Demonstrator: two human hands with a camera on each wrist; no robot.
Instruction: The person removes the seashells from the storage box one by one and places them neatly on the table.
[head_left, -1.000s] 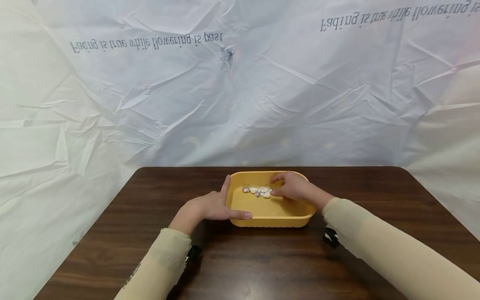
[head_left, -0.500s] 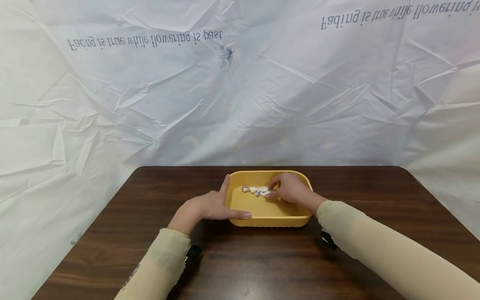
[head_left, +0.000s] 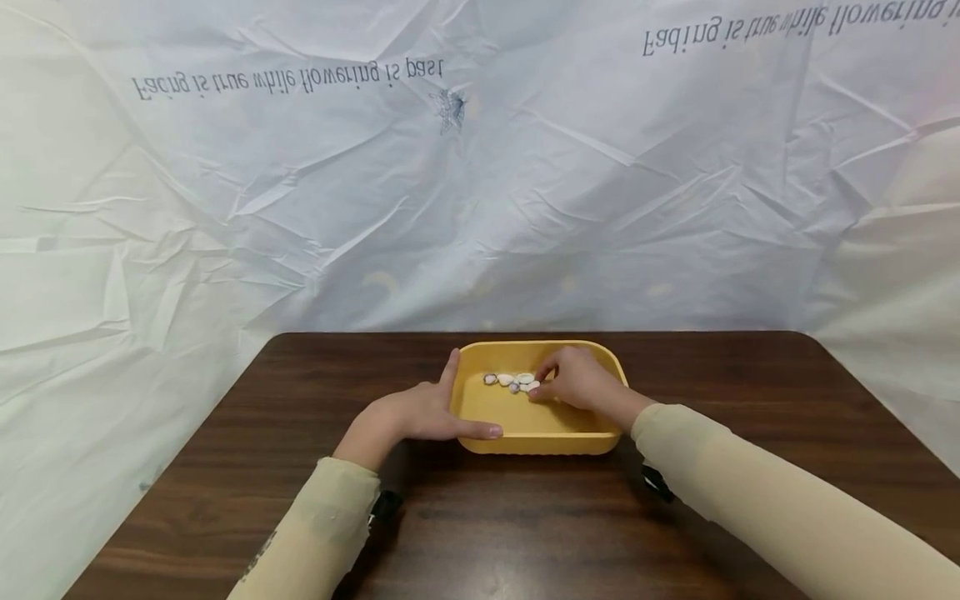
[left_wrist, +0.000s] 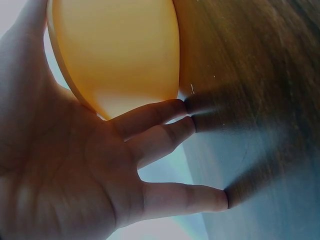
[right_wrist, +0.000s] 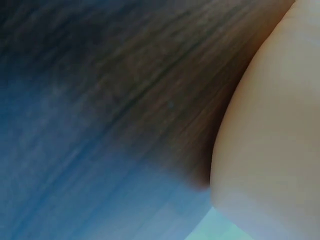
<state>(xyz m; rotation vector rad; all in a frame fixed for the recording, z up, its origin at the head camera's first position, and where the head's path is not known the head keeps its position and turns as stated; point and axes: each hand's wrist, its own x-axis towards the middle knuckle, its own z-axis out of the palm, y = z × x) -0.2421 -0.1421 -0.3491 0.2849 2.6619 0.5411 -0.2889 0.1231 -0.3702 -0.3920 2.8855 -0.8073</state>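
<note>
A yellow plastic tray [head_left: 536, 445] holds several small white pieces [head_left: 506, 380] that look like shells or pebbles; some have purplish-grey marks. My left hand [head_left: 431, 412] lies against the tray's left end, thumb along the near rim and fingers stretched. In the left wrist view, straight fingers [left_wrist: 157, 140] of that hand touch the tray's outer wall and reach down to the table. Inside the tray, my right hand [head_left: 581, 379] bends its thumb and index finger round a white shell-like piece [head_left: 534, 386] at the right end of the group. The right wrist view does not show this hand's fingers.
The tray stands on a dark brown wooden table [head_left: 480, 517], near its far edge. Behind the table hangs a wrinkled white sheet [head_left: 480, 208] with printed lettering. The right wrist view shows blurred table grain beside the tray's pale outer wall [right_wrist: 270, 130].
My right hand has shifted slightly left and its spread thumb and index finger have come together on a white piece. My left hand and the tray stay in place.
</note>
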